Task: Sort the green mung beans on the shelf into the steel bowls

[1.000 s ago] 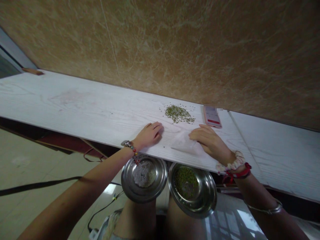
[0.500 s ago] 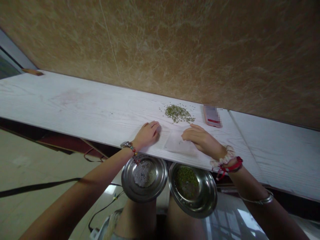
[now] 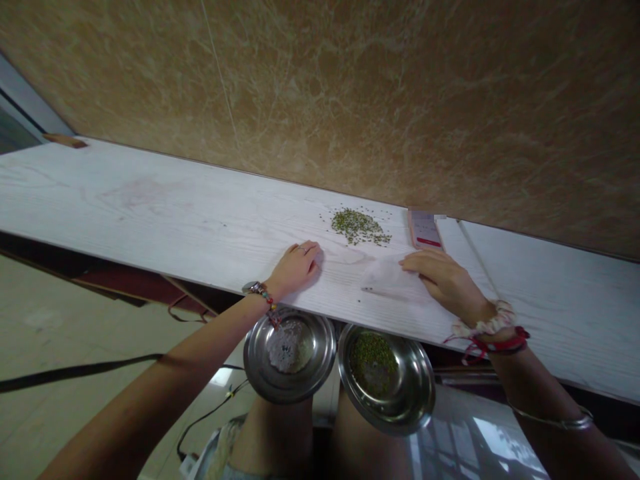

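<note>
My right hand [image 3: 445, 280] has its fingers closed on a thin white tissue-like sheet [image 3: 387, 277], which lies partly on the white tabletop. A few dark specks show at the sheet's left corner. Beyond it lies a loose scatter of small green beans [image 3: 357, 225]. My left hand [image 3: 295, 268] rests on the tabletop near its front edge, holding nothing, its fingers lying loosely on the surface. Below the edge, on my lap, a steel bowl [image 3: 253, 370] with a pale, dark-specked content sits at left. Another steel bowl [image 3: 423, 387], at right, contains green beans.
A phone [image 3: 425, 230] lies by the wall, just past my right hand. The narrow white table [image 3: 210, 200] runs along a brown marbled wall [image 3: 320, 87]. A small wooden piece [image 3: 65, 141] lies at the far left end. A dark cable [image 3: 200, 420] trails on the floor.
My right hand first slid the white sheet left along the tabletop, then drew it back to the right, past its earlier place. My left hand has barely moved.
</note>
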`<state>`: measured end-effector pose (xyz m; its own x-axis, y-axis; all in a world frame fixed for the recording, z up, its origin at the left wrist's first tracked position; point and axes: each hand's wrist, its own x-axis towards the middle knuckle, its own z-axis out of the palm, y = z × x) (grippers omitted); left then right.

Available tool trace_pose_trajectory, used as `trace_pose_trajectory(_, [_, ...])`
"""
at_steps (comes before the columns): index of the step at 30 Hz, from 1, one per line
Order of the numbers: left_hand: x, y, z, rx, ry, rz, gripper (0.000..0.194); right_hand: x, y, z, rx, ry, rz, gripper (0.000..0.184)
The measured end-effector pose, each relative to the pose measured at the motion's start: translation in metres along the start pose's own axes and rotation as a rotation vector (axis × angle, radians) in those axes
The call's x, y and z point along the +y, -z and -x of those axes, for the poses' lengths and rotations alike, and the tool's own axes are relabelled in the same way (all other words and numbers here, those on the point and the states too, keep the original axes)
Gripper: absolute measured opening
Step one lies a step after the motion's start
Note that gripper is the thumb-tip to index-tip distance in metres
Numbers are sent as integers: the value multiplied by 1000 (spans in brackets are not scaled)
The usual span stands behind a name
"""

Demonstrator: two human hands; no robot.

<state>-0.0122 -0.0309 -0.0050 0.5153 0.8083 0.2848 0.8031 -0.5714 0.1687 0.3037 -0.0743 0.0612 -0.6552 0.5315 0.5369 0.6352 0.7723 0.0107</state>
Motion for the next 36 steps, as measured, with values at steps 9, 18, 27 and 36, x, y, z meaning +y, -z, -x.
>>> trace_pose_trajectory(9, [5,3,0,-56,-73,41,31,-28,-3,-5,-80,-18,271,28])
trace_pose_trajectory(18, [5,4,-1,-50,-76,48,29,-63,12,-8,-104,99,207,27])
trace_pose_trajectory(27, [5,3,1,-54,-136,64,36,-90,29,-4,-129,138,93,23])
trace_pose_trajectory(36, [0,-2,1,-85,-202,74,35,-109,45,-4,-186,110,-27,26])
